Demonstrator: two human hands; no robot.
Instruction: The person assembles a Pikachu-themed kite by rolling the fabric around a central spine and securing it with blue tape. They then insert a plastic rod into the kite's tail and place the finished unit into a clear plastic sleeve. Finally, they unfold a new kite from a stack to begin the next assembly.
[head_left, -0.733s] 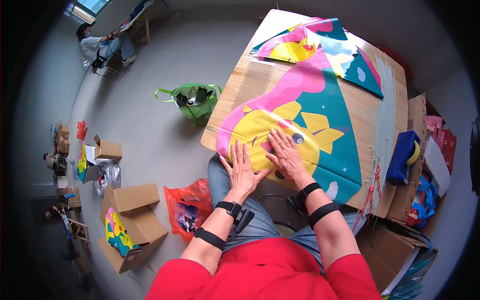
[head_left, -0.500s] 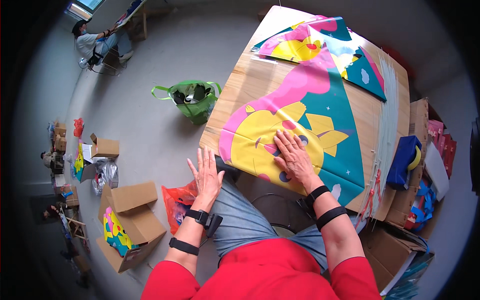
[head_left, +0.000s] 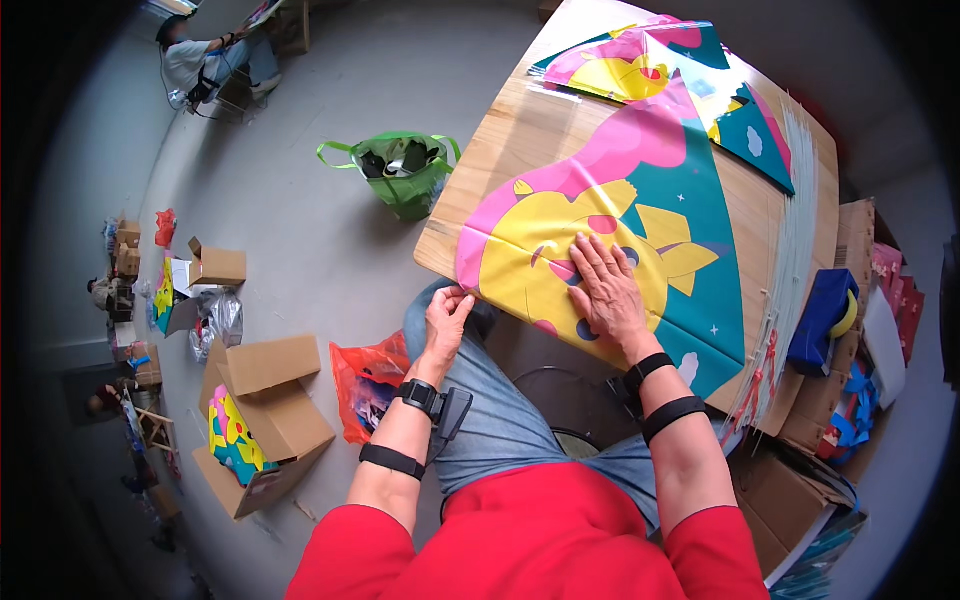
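Note:
A large triangular printed sheet (head_left: 700, 230), pink, yellow and teal with a cartoon animal on it, lies across the near part of the wooden table (head_left: 500, 165). My right hand (head_left: 610, 295) rests flat on its yellow part, fingers stretched out. At the table's near left corner, my left hand (head_left: 447, 318) pinches the sheet's lower left edge between thumb and fingers. More folded printed sheets (head_left: 620, 75) of the same colours lie at the table's far end.
Thin pale rods (head_left: 792, 240) and red ties run along the table's right side. Beside it stand a blue tape dispenser (head_left: 822, 320) and cartons. A green bag (head_left: 400, 185), a red bag (head_left: 365, 385) and an open carton (head_left: 275, 400) are on the left. A person (head_left: 205, 60) sits far left.
My left hand has gone from open beside the table corner to pinching the sheet's edge. My right hand stays flat on the sheet. The whole view has shifted slightly.

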